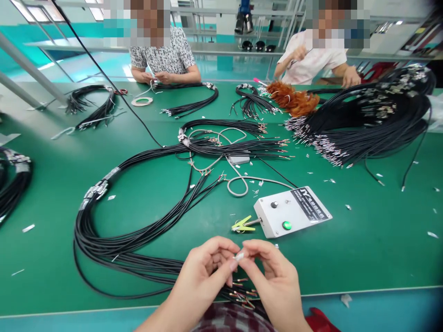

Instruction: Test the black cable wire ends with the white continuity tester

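My left hand [209, 267] and my right hand [272, 276] meet near the table's front edge. Their fingertips pinch a small white piece [239, 256] between them; its exact kind is too small to make out. A bundle of black cables [93, 244] curves from the left and passes beneath my left hand. The stripped cable ends [242, 295] come out below the hands, showing copper tips. Just beyond my fingers, a yellow-green clip [243, 224] sits on the shaft of a grey control box [289, 212] with a lit green button.
Scraps of white paper [28, 228] dot the green table [51, 184]. More cable bundles [200, 124] lie mid-table, and a large cable heap [367, 120] fills the right back beside orange-brown wires [292, 97]. Two people work across the table, near a tape roll [141, 101] and red-handled scissors [121, 91].
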